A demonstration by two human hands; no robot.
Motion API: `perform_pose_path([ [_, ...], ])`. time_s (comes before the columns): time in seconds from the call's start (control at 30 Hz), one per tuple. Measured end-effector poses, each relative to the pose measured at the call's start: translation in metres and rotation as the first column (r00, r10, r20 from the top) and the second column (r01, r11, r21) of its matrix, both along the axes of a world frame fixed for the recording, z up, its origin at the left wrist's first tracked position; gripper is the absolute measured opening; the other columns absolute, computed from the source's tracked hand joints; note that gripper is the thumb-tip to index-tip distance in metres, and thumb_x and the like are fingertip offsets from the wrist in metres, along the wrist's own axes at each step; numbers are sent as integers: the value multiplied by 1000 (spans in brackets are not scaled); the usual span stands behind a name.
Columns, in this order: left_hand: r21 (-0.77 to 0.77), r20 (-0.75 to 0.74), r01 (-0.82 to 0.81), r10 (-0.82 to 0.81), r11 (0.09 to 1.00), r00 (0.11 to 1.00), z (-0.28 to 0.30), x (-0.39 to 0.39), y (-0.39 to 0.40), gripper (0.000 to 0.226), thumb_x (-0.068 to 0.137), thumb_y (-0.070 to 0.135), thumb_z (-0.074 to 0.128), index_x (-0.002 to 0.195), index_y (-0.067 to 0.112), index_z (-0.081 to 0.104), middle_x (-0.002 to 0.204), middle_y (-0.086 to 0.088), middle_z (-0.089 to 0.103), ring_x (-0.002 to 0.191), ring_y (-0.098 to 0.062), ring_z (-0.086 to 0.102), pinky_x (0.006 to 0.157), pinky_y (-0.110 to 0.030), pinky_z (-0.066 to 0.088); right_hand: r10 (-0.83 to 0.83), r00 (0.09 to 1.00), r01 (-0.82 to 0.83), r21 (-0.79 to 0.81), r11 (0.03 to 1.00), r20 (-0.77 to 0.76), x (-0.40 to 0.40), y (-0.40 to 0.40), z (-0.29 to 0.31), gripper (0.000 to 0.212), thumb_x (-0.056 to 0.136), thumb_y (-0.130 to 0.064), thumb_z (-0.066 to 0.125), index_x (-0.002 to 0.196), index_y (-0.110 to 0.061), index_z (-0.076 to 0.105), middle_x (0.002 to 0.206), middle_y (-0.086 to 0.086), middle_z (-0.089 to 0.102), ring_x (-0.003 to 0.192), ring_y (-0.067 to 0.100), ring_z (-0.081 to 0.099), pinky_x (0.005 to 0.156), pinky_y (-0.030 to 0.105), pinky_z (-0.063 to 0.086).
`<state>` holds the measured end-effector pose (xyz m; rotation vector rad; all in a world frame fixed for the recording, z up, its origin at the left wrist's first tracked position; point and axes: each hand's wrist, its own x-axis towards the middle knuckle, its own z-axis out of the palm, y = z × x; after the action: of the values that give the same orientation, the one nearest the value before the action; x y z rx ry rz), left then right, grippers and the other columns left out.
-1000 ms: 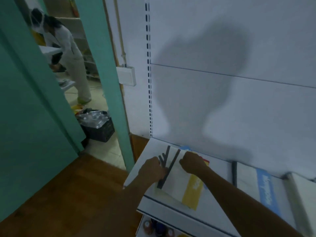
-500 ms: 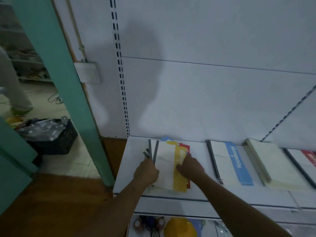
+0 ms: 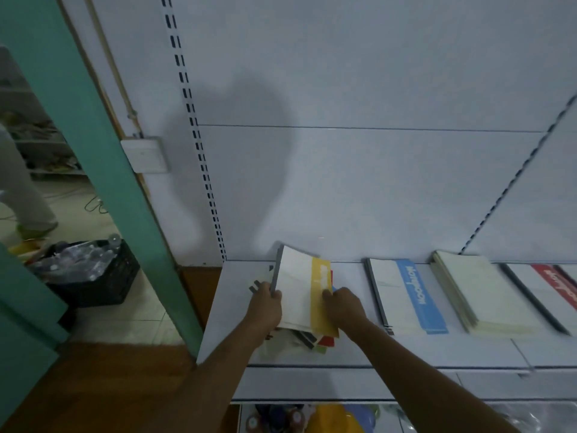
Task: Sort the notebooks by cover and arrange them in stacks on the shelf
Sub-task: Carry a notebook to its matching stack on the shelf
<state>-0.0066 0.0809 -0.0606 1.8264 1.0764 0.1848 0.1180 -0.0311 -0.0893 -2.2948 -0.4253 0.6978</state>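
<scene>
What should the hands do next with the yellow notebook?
Probably lift the yellow notebook clear. Both the left hand and right hand grip it above a mixed pile, and no yellow stack shows beside the blue stack.

My left hand [image 3: 265, 303] grips the left edge of the white notebook with a yellow band [image 3: 304, 289], and my right hand [image 3: 342, 303] holds its right edge; it sits tilted on top of a loose pile of mixed notebooks [image 3: 307, 337] at the left end of the white metal shelf [image 3: 224, 307]. To the right of my hands lies the stack of white notebooks with a blue band [image 3: 406, 296], then a stack of plain cream notebooks [image 3: 480, 292], then the white notebook with a red band [image 3: 552, 285] at the far right. Left of the shelf, past the teal door frame [image 3: 103, 151], a black plastic crate [image 3: 93, 276] sits on the floor.
</scene>
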Motion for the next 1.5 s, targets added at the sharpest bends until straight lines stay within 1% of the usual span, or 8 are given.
perform_pose_path([
  [0.07,22,59,10,-12,1000,998,9,12,-10,28,103,22,34,126,7,42,112,-11,54,91,-20,50,66,-27,41,-48,999,46,61,997,22,10,-10,8,41,98,-46,36,112,-10,51,104,6,60,94,21,60,83,36,52],
  [0.2,8,191,145,-143,989,971,22,35,-30,30,102,20,39,129,9,40,118,-8,55,100,-21,53,79,-27,43,-184,979,169,160,972,86,31,-35,29,33,96,-42,39,102,-13,54,97,4,60,88,20,58,76,34,48],
  [0.3,-74,231,279,-256,957,939,28,49,-51,29,101,21,42,129,16,38,116,-1,52,98,-17,54,68,-27,50,-318,946,301,209,931,56,37,-63,39,26,94,-31,40,100,-11,56,96,4,59,83,18,55,70,30,43],
  [0.4,-84,229,391,-364,916,903,34,67,-75,27,101,21,41,127,15,38,118,-4,54,93,-17,55,58,-26,51,-469,882,444,252,860,46,38,-98,42,27,92,-28,39,101,-10,57,101,6,62,89,23,58,78,35,47],
  [0.57,-195,305,624,-557,757,772,46,87,-138,25,101,21,40,123,24,30,115,-1,51,88,-22,63,49,-31,57,-678,734,639,300,708,36,24,-176,52,26,96,-28,42,109,-9,53,102,10,60,88,24,55,79,32,45],
  [0.67,-236,350,736,-651,635,674,43,95,-184,24,100,18,41,122,24,32,123,-5,48,100,-28,58,53,-35,58,-782,618,735,294,610,77,6,-232,53,27,97,-31,41,107,-7,50,103,11,58,89,25,56,79,36,47],
  [1.07,-236,330,937,-886,258,327,62,110,-409,32,95,10,44,124,22,35,121,-6,50,101,-32,59,58,-44,60,-973,214,893,386,232,89,-59,-455,72,21,98,-30,42,109,-13,46,100,4,56,82,19,55,62,30,42],
  [1.5,-129,280,982,-945,138,170,49,150,-600,26,99,16,39,119,30,30,116,1,52,96,-27,61,68,-50,60,-994,88,911,399,104,58,-39,-635,56,16,97,-29,42,108,-17,45,93,-4,55,80,15,56,58,28,42],
])
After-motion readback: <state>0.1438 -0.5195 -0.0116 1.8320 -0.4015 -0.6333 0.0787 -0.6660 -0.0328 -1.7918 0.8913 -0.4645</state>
